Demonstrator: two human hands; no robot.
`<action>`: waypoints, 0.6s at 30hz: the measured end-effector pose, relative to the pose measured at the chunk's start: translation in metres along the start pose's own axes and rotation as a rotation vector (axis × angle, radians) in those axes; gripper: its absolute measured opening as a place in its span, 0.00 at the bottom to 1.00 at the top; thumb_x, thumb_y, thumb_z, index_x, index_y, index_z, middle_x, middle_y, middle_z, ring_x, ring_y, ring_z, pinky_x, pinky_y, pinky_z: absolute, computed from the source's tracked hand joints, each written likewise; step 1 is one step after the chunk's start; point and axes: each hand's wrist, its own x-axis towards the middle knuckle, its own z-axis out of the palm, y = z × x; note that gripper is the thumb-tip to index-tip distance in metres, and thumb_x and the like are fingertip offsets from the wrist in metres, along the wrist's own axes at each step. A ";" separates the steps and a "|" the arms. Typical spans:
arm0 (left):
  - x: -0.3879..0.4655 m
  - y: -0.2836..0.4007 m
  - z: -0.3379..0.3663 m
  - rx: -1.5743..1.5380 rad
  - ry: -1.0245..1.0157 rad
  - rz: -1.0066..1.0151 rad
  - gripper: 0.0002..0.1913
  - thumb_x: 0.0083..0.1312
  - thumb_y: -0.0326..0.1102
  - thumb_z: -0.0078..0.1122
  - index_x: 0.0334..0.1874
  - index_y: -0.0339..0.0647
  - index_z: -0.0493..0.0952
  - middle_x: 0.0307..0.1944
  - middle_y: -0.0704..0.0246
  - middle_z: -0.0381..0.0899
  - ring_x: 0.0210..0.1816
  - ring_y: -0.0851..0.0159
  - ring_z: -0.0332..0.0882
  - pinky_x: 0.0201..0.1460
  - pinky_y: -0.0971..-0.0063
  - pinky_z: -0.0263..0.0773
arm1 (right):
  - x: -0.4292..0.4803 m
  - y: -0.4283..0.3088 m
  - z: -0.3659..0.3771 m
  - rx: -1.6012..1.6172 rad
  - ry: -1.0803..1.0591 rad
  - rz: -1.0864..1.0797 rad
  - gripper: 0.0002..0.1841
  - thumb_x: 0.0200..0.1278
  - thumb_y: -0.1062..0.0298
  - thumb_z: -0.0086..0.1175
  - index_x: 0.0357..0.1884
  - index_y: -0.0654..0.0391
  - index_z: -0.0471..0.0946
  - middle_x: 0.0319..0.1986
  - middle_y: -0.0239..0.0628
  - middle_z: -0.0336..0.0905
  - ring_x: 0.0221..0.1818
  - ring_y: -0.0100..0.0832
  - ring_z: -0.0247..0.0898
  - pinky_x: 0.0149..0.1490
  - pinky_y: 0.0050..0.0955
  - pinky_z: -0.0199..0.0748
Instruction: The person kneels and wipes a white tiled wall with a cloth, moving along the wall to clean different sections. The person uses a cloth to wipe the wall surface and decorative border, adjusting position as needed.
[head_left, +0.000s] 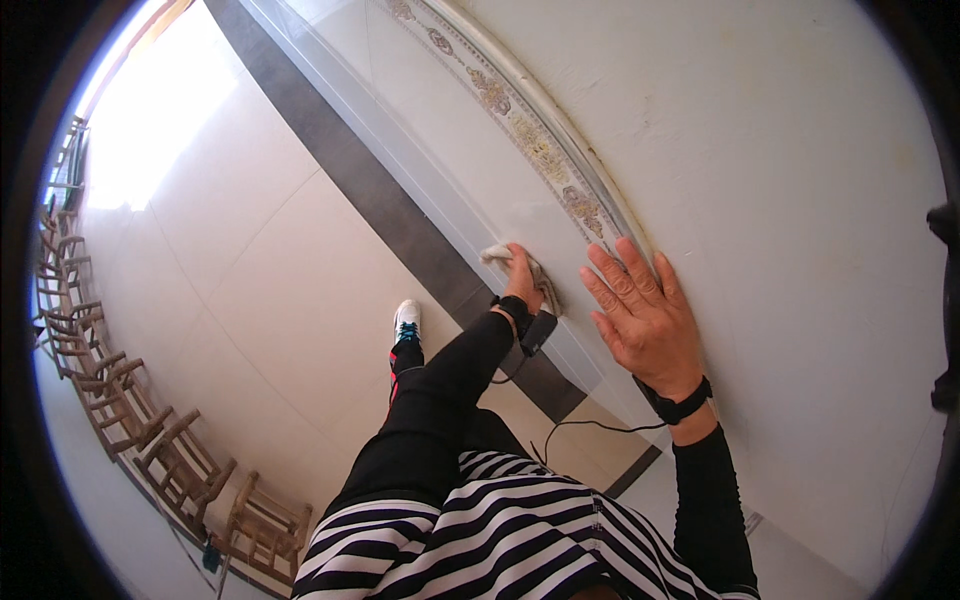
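My left hand (527, 279) grips a greyish-white cloth (497, 255), bunched under the palm and pressed to the glossy white wall tile (450, 142). Flat against the wall, fingers spread, my right hand (649, 326) lies over the end of the patterned border strip (536, 146) and the rounded trim (551, 101) above it. Nothing shows in that hand. Black bands circle both wrists, and a small black box (538, 334) with a cable sits by the left one.
Painted wall (787, 187) rises on my right. Below the tile runs a dark floor strip (360, 180) beside pale floor tiles (247, 247). Several wooden chairs (187, 472) line the far left side. My shoe (407, 321) stands on the floor. A black cable (600, 424) hangs near my waist.
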 end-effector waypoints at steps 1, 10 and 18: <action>0.001 0.011 0.002 0.009 0.041 0.005 0.49 0.61 0.81 0.31 0.73 0.47 0.58 0.73 0.65 0.59 0.73 0.54 0.53 0.73 0.50 0.48 | 0.000 0.000 0.000 -0.009 0.012 -0.006 0.28 0.59 0.64 0.59 0.64 0.46 0.73 0.70 0.25 0.62 0.75 0.31 0.48 0.76 0.40 0.40; 0.002 0.136 0.014 0.028 -0.058 0.305 0.39 0.65 0.71 0.44 0.70 0.51 0.61 0.66 0.69 0.68 0.64 0.57 0.66 0.67 0.54 0.58 | -0.003 0.000 0.001 -0.052 0.033 -0.012 0.27 0.59 0.64 0.58 0.64 0.47 0.73 0.70 0.24 0.62 0.75 0.29 0.47 0.77 0.38 0.38; -0.031 0.219 0.054 0.212 -0.207 0.771 0.32 0.73 0.55 0.50 0.72 0.48 0.55 0.64 0.70 0.66 0.61 0.60 0.66 0.63 0.63 0.64 | -0.003 0.003 0.010 -0.070 0.065 -0.036 0.22 0.62 0.63 0.55 0.60 0.49 0.77 0.70 0.27 0.62 0.75 0.28 0.47 0.78 0.37 0.37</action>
